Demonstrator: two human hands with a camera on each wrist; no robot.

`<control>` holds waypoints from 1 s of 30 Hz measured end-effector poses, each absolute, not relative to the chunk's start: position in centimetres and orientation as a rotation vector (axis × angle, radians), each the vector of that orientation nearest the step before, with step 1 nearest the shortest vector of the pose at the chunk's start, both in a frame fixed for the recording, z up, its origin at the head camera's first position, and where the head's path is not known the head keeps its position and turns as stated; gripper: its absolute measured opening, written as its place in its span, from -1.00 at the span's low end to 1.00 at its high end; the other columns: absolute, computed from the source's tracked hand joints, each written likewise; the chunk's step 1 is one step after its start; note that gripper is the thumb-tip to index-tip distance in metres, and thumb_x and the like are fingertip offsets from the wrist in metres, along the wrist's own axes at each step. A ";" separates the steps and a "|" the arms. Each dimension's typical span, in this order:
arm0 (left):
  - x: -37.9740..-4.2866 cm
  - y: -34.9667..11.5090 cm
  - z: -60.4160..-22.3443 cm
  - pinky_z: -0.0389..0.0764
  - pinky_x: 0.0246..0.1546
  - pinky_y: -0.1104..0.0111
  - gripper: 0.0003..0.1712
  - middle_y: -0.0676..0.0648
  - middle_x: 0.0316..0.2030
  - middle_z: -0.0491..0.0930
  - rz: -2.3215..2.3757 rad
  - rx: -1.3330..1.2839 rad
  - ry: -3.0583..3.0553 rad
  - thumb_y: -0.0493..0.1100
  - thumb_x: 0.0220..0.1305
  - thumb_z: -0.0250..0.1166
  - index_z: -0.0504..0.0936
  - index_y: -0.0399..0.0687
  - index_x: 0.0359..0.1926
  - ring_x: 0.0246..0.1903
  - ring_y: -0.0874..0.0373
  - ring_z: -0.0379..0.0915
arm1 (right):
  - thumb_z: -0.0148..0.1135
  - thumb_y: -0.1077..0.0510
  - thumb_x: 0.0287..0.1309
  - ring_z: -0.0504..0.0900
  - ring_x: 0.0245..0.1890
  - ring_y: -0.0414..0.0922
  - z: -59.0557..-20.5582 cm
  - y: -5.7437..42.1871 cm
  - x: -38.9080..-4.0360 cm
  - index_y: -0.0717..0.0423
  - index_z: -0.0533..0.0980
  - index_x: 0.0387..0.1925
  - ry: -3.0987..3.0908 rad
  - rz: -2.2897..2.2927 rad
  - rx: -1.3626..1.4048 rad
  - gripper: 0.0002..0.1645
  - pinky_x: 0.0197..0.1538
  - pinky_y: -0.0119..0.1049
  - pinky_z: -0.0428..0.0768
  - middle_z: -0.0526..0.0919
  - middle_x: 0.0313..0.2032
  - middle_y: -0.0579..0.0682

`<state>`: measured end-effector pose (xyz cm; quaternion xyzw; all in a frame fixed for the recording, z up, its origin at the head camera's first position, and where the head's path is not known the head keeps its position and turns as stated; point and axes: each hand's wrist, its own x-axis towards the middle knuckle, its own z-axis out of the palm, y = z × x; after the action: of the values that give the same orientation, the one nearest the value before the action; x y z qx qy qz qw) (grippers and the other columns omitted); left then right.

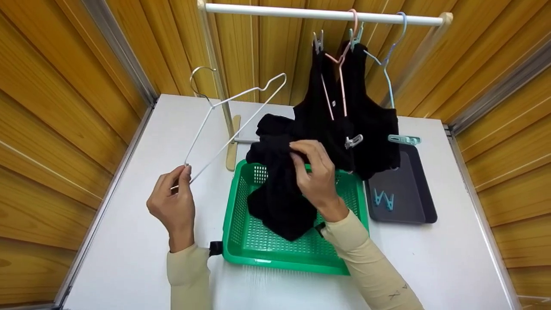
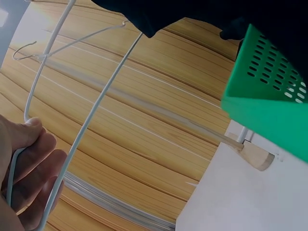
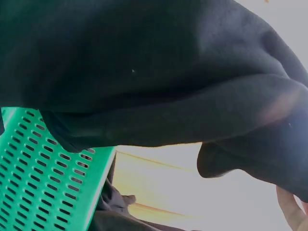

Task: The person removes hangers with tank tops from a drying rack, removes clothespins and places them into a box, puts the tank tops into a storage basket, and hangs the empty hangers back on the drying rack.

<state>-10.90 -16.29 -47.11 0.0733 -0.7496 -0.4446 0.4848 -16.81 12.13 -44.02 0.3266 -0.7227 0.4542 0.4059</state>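
Note:
My left hand (image 1: 172, 200) pinches a white wire hanger (image 1: 212, 106) by its lower corner between thumb and fingers. The hanger's hook points up, and nothing hangs on it. In the left wrist view, the hanger's wire (image 2: 98, 105) passes by the curled fingers. My right hand (image 1: 316, 178) pinches a bunched black garment (image 1: 282, 185) near its upper part. That garment drapes down into a green perforated basket (image 1: 231, 215), and dark fabric (image 3: 144, 96) fills much of the right wrist view. Its exact kind is hidden by the folds.
Black sleeveless garments (image 1: 310, 110) hang from a white rod (image 1: 280, 12) on pink and blue hangers, with clothespins (image 1: 404, 139) attached. A grey tray (image 1: 402, 185) at right holds turquoise clothespins (image 1: 389, 201). The rack's wooden foot (image 1: 231, 157) stands behind the basket. Wood-patterned panels surround the white table.

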 end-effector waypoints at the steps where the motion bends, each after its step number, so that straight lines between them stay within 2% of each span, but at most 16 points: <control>1: -11.0 -16.3 -47.0 0.58 -0.35 0.64 -0.90 -0.07 -0.41 0.77 -1.082 0.178 -1.817 -0.32 0.29 0.55 0.85 -0.32 -0.24 -0.43 0.21 0.67 | 0.38 0.57 0.21 0.69 -0.07 0.11 -44.0 12.2 -16.6 0.32 0.65 -0.03 -1.819 1.142 0.849 -0.68 0.08 -0.20 0.64 0.70 -0.07 0.19; 11: -11.7 -15.9 -45.8 0.56 -0.32 0.66 -0.85 -0.14 -0.38 0.78 -1.039 0.191 -1.815 -0.29 0.32 0.54 0.84 -0.36 -0.23 -0.42 -0.02 0.72 | 0.43 0.47 0.21 0.70 -0.14 0.06 -45.8 13.0 -14.9 0.31 0.65 -0.06 -1.934 1.039 1.065 -0.73 -0.05 -0.11 0.68 0.72 -0.09 0.16; 17: -12.1 -15.6 -45.1 0.54 -0.35 0.68 -0.85 -0.16 -0.38 0.77 -1.042 0.193 -1.815 -0.29 0.32 0.54 0.84 -0.37 -0.23 -0.42 -0.03 0.72 | 0.42 0.36 0.32 0.70 -0.14 -0.03 -47.9 13.5 -14.4 0.19 0.67 -0.11 -2.219 0.967 1.106 -0.85 -0.02 -0.14 0.69 0.72 -0.15 0.04; 22: -12.5 -15.2 -44.5 0.54 -0.37 0.66 -0.85 -0.15 -0.38 0.77 -1.064 0.181 -1.820 -0.29 0.34 0.52 0.83 -0.36 -0.21 -0.40 -0.02 0.72 | 0.44 0.32 0.33 0.68 -0.18 -0.05 -49.7 13.5 -13.9 0.14 0.67 -0.13 -2.392 0.887 1.124 -0.87 -0.11 -0.17 0.71 0.71 -0.17 0.01; 26: -12.8 -14.8 -44.0 0.53 -0.35 0.67 -0.85 -0.17 -0.36 0.76 -1.071 0.173 -1.840 -0.28 0.37 0.50 0.83 -0.35 -0.18 -0.37 -0.02 0.73 | 0.41 0.25 0.40 0.68 -0.15 -0.05 -50.8 13.5 -13.5 0.13 0.66 -0.09 -2.562 0.861 1.119 -0.89 -0.10 -0.15 0.71 0.71 -0.14 0.00; 30: -13.2 -14.3 -43.5 0.52 -0.34 0.68 -0.87 -0.16 -0.33 0.77 -1.097 0.180 -1.859 -0.30 0.39 0.47 0.83 -0.33 -0.15 -0.34 -0.02 0.74 | 0.36 0.16 0.47 0.67 -0.07 -0.04 -51.4 13.7 -13.1 0.13 0.66 0.02 -2.777 0.896 1.092 -0.82 -0.02 -0.10 0.70 0.70 -0.07 0.01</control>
<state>-13.17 -14.30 -43.53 0.0736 -0.7582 -0.4475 0.4684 -13.05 13.65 -51.36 0.3503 -0.8913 0.2876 0.0129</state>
